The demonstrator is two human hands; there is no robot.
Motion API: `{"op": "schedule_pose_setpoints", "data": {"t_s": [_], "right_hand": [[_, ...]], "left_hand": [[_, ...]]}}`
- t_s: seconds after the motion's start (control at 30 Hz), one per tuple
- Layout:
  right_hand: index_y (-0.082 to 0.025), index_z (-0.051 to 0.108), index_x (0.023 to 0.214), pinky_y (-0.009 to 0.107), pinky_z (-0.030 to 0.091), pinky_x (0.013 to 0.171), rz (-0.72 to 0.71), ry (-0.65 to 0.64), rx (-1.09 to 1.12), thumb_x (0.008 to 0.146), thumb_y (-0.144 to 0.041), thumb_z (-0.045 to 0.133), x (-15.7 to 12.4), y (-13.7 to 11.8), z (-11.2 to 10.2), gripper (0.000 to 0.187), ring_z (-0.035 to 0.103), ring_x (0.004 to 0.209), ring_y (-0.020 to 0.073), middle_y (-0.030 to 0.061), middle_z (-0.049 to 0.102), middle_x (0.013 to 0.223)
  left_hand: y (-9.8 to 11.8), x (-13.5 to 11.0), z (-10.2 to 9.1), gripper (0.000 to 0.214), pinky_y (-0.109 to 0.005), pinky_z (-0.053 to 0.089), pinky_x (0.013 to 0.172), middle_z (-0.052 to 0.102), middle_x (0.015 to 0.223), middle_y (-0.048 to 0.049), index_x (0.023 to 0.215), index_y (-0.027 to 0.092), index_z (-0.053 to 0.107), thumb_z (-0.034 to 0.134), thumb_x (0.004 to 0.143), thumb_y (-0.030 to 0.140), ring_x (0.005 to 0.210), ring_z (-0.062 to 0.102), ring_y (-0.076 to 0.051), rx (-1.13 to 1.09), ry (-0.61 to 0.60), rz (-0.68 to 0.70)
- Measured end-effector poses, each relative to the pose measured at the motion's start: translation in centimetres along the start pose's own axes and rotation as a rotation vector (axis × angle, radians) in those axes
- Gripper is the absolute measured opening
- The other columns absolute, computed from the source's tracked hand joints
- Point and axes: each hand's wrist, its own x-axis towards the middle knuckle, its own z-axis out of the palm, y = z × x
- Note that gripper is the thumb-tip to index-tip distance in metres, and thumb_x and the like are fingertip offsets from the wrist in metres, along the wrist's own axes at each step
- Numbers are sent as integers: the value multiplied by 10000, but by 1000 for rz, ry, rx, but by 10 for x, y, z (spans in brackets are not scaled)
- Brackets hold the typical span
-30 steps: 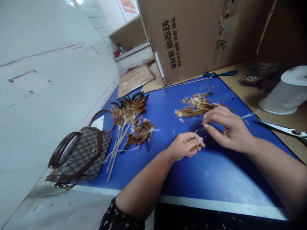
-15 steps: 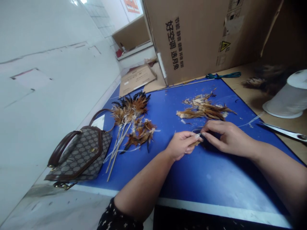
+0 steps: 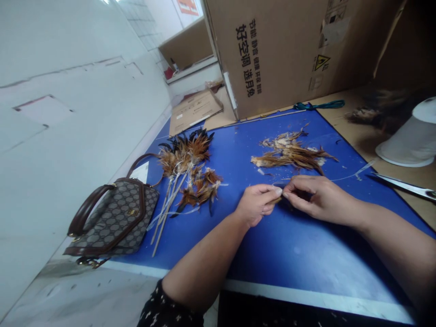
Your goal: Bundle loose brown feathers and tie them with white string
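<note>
My left hand (image 3: 257, 204) is closed in a pinch on a small tuft of brown feathers (image 3: 278, 200), most of it hidden by thumb and fingers. Right beside it, my right hand (image 3: 316, 200) pinches thumb and forefinger together at the tuft's end; what lies between them is too small to make out. A thin clear plastic strip (image 3: 354, 175) runs across the mat behind my right hand. Beyond the hands lies a pile of loose brown feathers (image 3: 294, 156). To the left, feather bunches (image 3: 185, 156) are fixed on thin sticks (image 3: 166, 218), with smaller feather tufts (image 3: 200, 193) beside them.
A blue mat (image 3: 235, 154) covers the table. A patterned handbag (image 3: 119, 218) stands at the left. Scissors (image 3: 405, 185) and a white spool (image 3: 407, 136) are at the right. Behind stand a large cardboard box (image 3: 286, 54), a teal cord (image 3: 327, 104) and flat cardboard (image 3: 194, 111).
Both hands stay close together over the mat. My right hand's fingers have curled in and drawn slightly nearer my left thumb; the dark loop between the hands shows less.
</note>
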Motion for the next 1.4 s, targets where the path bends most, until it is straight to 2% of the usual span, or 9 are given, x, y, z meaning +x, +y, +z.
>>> {"op": "schedule_pose_setpoints", "data": {"t_s": [0.17,0.27,0.37,0.57,0.8,0.97,1.07,1.2,1.4], "right_hand": [[-220,711,971,317,504,714,2,-24,57,975,-262,620,0,1,-2,100,662,767,193,49,724,863],[-211,692,1008,340,519,744,34,32,52,950,-261,642,-1,6,-1,92,668,805,211,69,721,927],[-208,676,1096,352,535,750,72,60,67,943,-275,653,-2,9,1,168,678,812,214,88,724,1021],[-216,703,1084,321,530,667,179,-4,215,991,-354,619,-1,5,9,187,673,718,193,45,735,842],[-197,691,1025,292,496,601,254,19,274,976,-373,642,0,3,9,189,625,626,158,15,691,736],[-189,705,957,287,474,585,340,59,376,940,-434,682,2,1,10,246,578,612,153,18,668,708],[-186,712,946,280,449,567,428,68,506,906,-504,722,2,2,12,321,558,603,144,21,666,704],[-181,734,955,272,446,578,505,75,651,826,-562,805,4,5,14,408,563,623,137,21,667,721],[-191,790,982,287,465,618,505,58,711,776,-586,846,6,7,13,449,585,670,147,40,699,778]], "left_hand": [[1,0,4,387,-212,144,401,501,527,70,832,110,694,927,676,377,379,305,-9,-1,91,21],[2,-1,7,382,-210,151,398,532,540,55,830,108,691,927,665,360,378,317,-9,0,109,17],[2,-1,7,382,-204,161,397,560,566,42,830,110,689,926,665,361,385,328,-6,-3,102,22],[-3,1,3,370,-193,212,376,539,523,57,834,139,688,907,693,402,385,368,-34,58,109,90],[-6,-3,4,285,-208,330,378,544,471,49,869,152,716,760,868,434,355,434,-69,396,229,280],[-8,-4,6,198,-225,433,456,620,656,-5,894,166,795,715,926,345,474,555,-81,606,310,604],[-9,-2,4,156,-240,499,527,692,773,-48,940,188,822,720,930,305,569,622,-103,652,324,720],[-11,0,0,137,-262,559,613,728,825,-65,972,212,828,717,937,284,662,678,-130,680,299,797],[-10,0,-2,122,-277,583,670,726,799,-56,973,209,826,720,938,259,694,688,-136,702,272,823]]}}
